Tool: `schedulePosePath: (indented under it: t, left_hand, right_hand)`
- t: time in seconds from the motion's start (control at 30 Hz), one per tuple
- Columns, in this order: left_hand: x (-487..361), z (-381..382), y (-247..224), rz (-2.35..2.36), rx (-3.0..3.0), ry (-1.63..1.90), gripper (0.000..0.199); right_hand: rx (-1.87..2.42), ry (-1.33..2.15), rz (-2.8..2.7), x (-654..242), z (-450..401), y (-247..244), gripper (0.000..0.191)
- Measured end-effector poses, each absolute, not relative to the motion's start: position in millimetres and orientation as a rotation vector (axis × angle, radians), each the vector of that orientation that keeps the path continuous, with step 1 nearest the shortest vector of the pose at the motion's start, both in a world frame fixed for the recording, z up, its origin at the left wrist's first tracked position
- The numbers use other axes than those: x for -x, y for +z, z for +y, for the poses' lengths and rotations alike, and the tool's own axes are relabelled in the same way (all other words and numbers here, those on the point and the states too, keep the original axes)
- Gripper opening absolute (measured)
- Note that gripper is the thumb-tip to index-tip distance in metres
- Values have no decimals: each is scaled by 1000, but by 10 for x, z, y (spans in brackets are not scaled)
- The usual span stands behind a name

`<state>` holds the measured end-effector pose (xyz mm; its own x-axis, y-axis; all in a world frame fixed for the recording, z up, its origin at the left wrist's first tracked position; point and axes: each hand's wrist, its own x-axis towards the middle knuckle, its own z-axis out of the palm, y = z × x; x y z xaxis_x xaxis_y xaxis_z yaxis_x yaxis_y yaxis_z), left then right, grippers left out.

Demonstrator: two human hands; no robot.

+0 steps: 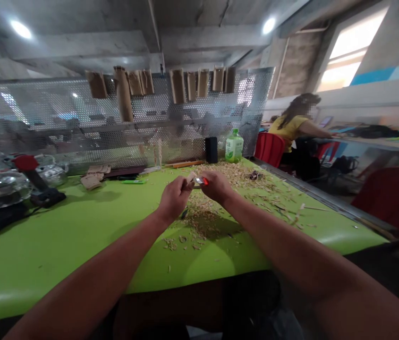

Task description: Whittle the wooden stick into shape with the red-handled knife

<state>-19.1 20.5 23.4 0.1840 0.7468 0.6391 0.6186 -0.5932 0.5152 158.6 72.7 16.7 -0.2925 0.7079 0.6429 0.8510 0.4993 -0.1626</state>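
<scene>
My left hand (175, 197) is closed around a small pale piece of wood (191, 177), held up above the green tabletop. Facing it, my right hand (216, 187) grips a red-handled knife (205, 181), whose short metal blade is beside the wood. Whether the blade touches the wood is too small to tell. Beneath both hands lies a heap of wood shavings (202, 219). A dark, narrow object (184, 213) shows just below my left hand; its kind is unclear.
More shavings (263, 186) spread over the right of the green table (79, 245). A green bottle (234, 146) and black box (211, 150) stand behind. Wood pieces (95, 177), a green-handled tool (133, 182) and a power drill (34, 179) lie left. A person (293, 125) sits at right.
</scene>
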Motion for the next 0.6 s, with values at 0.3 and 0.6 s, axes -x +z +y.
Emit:
schedulePosePath:
  t: [0.3,0.6]
  left_hand:
    - [157,211,196,1118,-2272,1422,35]
    - [182,-97,301,711,-2228,1612,41]
  right_hand:
    - [1022,-176,-2120,-1699,811,149,20]
    - [1407,-65,-1746,-2178,1178,139,23]
